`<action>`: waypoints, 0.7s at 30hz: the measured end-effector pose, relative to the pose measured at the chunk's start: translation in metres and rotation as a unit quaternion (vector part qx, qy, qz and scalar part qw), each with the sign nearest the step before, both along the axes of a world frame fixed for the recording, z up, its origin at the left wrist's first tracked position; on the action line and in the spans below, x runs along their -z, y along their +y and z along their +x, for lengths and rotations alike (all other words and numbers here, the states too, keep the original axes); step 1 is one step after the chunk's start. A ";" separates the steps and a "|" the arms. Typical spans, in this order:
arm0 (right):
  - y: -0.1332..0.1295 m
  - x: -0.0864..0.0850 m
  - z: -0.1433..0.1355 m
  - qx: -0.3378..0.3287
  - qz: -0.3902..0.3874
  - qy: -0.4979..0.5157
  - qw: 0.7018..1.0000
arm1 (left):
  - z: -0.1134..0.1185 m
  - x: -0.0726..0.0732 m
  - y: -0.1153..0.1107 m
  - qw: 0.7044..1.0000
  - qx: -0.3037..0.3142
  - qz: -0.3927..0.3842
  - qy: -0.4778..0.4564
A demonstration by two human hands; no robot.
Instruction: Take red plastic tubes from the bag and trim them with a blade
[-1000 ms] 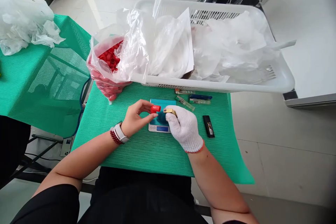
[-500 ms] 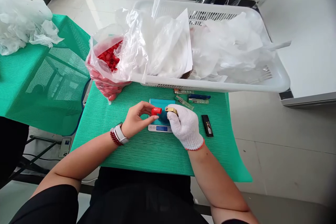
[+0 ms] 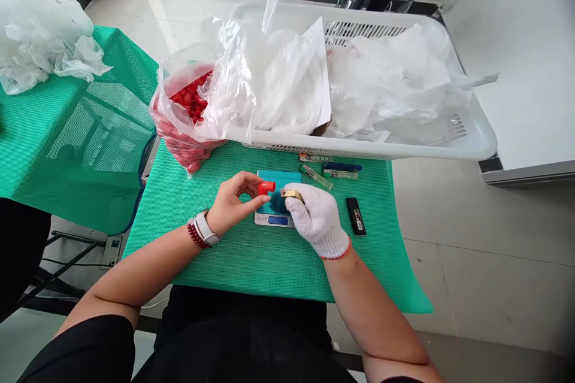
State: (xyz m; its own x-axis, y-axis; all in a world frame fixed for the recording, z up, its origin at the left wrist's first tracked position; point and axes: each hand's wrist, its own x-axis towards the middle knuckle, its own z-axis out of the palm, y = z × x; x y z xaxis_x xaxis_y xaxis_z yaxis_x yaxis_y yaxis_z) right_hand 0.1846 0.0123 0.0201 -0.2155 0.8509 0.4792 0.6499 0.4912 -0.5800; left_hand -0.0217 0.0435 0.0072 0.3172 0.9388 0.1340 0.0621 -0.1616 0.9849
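Note:
Between thumb and fingers, my left hand holds a short red pipe piece, its open end facing right. My right hand, in a white knitted glove, grips a small brass-coloured tool whose tip points left toward the red piece. A small gap separates the two. Both hands are above a small scale with a blue-green top, a dark blue patch on it and a lit display. To the left rear, a clear bag holds many red pieces.
A white basket with plastic bags spans the back. Blade packs, a blue pen-like item and a black case lie right of the scale on the green-covered table. Another green-covered table stands left.
The brass-coloured tool has shifted slightly left and down and turned a little, nearer the red piece. My left hand keeps its hold, with the piece slightly higher in view.

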 end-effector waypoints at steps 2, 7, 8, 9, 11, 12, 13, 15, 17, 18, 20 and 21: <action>0.000 -0.001 0.000 0.000 0.005 0.000 1.000 | -0.001 0.000 0.000 1.000 0.002 0.008 0.009; 0.002 -0.001 0.002 0.023 0.011 -0.019 0.999 | -0.001 0.000 0.001 0.999 0.015 0.020 0.020; 0.002 -0.001 0.002 0.021 0.009 -0.022 1.000 | -0.001 0.000 0.002 0.999 0.013 0.019 0.022; 0.002 -0.001 0.003 0.015 0.009 -0.024 1.000 | -0.002 0.000 0.002 1.000 0.010 0.016 0.024; 0.001 -0.002 0.002 0.005 0.011 -0.024 1.000 | -0.002 0.000 0.002 1.000 0.003 0.009 0.027; 0.001 -0.002 0.001 0.004 0.011 -0.023 1.000 | -0.002 0.000 0.003 1.000 0.001 0.007 0.029; 0.001 -0.002 0.001 0.008 0.007 -0.019 1.000 | -0.002 0.000 0.003 1.000 0.001 0.006 0.031; 0.002 -0.002 0.001 0.025 -0.013 -0.014 1.000 | -0.001 0.000 0.002 1.000 0.004 0.006 0.029; 0.003 -0.002 0.003 0.034 -0.032 -0.016 0.999 | -0.001 0.000 0.002 1.000 0.007 0.003 0.020; 0.003 -0.002 0.003 0.033 -0.036 -0.021 0.999 | 0.000 0.000 0.002 1.000 0.006 -0.001 0.015; 0.003 -0.002 0.004 0.019 -0.039 -0.030 0.999 | 0.000 0.001 0.002 1.000 0.000 -0.010 0.009; 0.003 -0.002 0.004 0.013 -0.041 -0.030 0.999 | 0.000 0.001 0.002 1.000 -0.004 -0.012 0.011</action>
State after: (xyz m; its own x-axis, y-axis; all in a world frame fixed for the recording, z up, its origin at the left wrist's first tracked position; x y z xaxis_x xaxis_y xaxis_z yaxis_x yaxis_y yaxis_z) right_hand 0.1888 0.0156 0.0222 -0.2201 0.8921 0.3946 0.6967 0.4269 -0.5765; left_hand -0.0221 0.0459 0.0061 0.3122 0.9443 0.1040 0.0849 -0.1368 0.9870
